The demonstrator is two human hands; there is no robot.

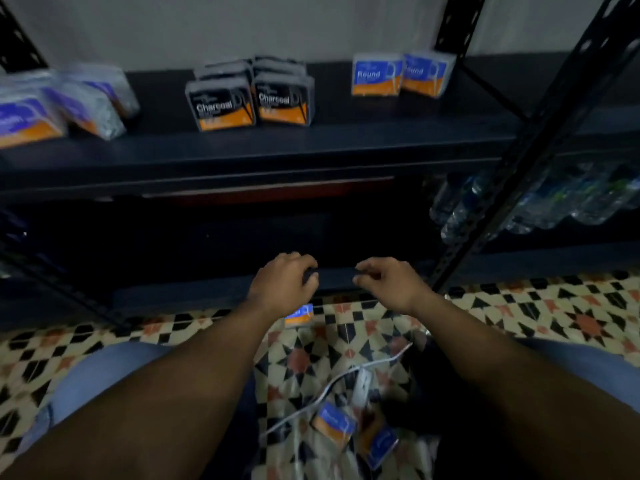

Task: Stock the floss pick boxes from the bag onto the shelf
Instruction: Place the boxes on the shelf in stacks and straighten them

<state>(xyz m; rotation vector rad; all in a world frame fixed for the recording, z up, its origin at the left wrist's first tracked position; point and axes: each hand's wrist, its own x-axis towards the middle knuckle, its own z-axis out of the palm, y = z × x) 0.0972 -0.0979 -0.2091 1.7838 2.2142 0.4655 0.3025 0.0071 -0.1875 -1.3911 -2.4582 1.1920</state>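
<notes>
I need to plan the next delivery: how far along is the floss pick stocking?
Partly done. Charcoal boxes and two Round boxes already stand on the shelf. The left hand and right hand appear to hold something dark, too blurred to identify. Left: blue boxes on the floor, one near the shelf.
</notes>
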